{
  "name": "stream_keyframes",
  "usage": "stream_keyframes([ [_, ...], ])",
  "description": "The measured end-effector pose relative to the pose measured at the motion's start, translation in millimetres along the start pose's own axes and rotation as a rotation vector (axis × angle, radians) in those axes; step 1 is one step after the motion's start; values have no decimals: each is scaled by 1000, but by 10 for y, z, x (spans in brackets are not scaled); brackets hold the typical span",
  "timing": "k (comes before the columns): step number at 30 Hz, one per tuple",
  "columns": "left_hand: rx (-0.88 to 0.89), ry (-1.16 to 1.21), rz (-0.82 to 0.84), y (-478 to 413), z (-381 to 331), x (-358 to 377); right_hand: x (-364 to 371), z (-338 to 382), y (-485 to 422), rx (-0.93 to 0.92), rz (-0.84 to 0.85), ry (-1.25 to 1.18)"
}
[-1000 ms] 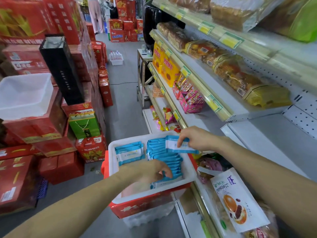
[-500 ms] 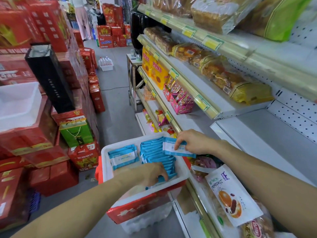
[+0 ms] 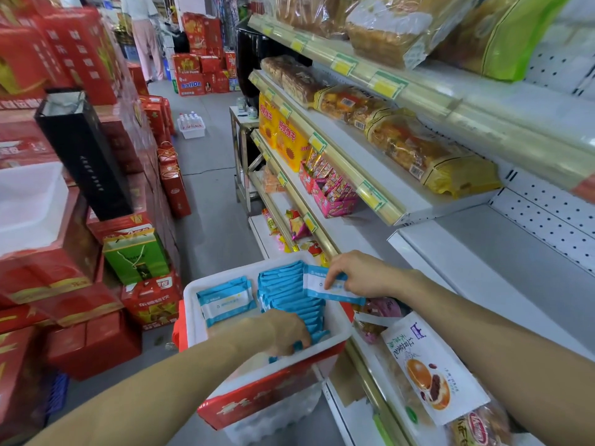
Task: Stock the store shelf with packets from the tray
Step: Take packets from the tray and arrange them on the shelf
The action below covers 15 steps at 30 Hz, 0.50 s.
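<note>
My view swung a little right, so the tray [image 3: 241, 270] sits more to the left. My right hand [image 3: 363, 275] slid its blue packet [image 3: 322, 286] toward the tray's right side. My left hand [image 3: 280, 333] dug deeper into the row of packets [image 3: 289, 294].

I'm in a shop aisle: tiered shelves [image 3: 428, 204] with yellow price tags [image 3: 370, 194], packaged bread [image 3: 402, 136], stacked red gift boxes [image 3: 80, 49].

Red gift boxes [image 3: 74, 56] stack high on the left, a black box [image 3: 87, 156] leaning among them, a green bag [image 3: 135, 255] below.
</note>
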<state>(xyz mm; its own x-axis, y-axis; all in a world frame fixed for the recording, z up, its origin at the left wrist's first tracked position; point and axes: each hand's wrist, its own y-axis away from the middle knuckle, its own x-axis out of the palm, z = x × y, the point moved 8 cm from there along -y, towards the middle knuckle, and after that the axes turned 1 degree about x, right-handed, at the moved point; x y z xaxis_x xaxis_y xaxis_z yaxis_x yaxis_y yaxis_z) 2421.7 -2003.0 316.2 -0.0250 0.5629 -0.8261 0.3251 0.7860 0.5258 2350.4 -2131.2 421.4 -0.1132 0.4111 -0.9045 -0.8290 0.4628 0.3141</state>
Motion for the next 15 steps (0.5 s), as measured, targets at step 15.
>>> stream_keyframes([
  [15,119,114,-3,-5,225,-386,-494,-77,159,15,-26,-3],
])
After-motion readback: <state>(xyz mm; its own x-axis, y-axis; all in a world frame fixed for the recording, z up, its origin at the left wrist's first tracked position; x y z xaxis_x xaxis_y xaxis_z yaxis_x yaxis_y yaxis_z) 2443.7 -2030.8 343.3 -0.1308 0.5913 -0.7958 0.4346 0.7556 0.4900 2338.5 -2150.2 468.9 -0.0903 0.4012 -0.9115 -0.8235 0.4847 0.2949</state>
